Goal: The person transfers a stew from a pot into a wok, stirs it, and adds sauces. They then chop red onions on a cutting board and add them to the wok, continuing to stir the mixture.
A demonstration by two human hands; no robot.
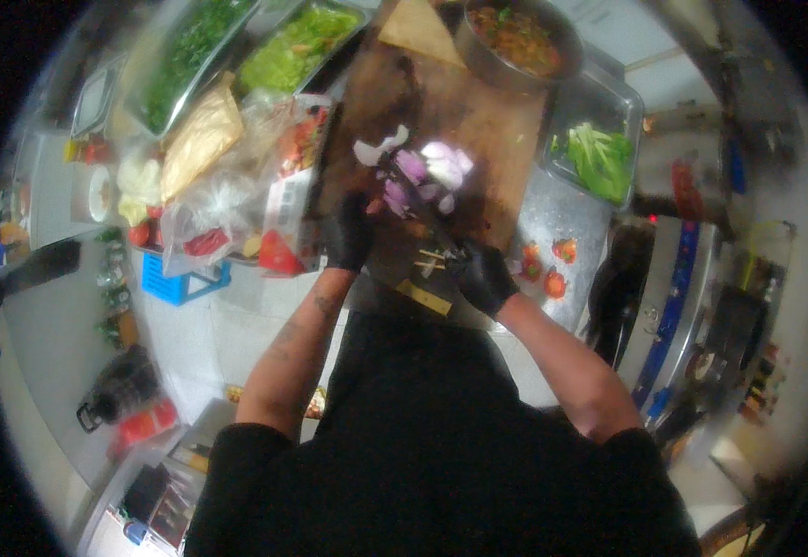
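My right hand [484,275], in a black glove, grips a knife [428,217] by its handle. Its dark blade slants up and left over a brown wooden cutting board [494,125]. Pieces of red onion [446,167], purple and whitish, lie on both sides of the blade. At the board's left side is my left hand [348,233], also black-gloved, close to the onion. Its fingers are dark and blurred, so whether they hold anything is unclear. A pale curved peel-like piece [381,146] sits farther up the board.
A pot of cooked food [515,42] stands at the board's far right corner. Right of the board are a clear tray [628,150] with green vegetables and several red pepper pieces [555,284]. Plastic bags [219,209] crowd the left side, below trays of chopped greens [299,49].
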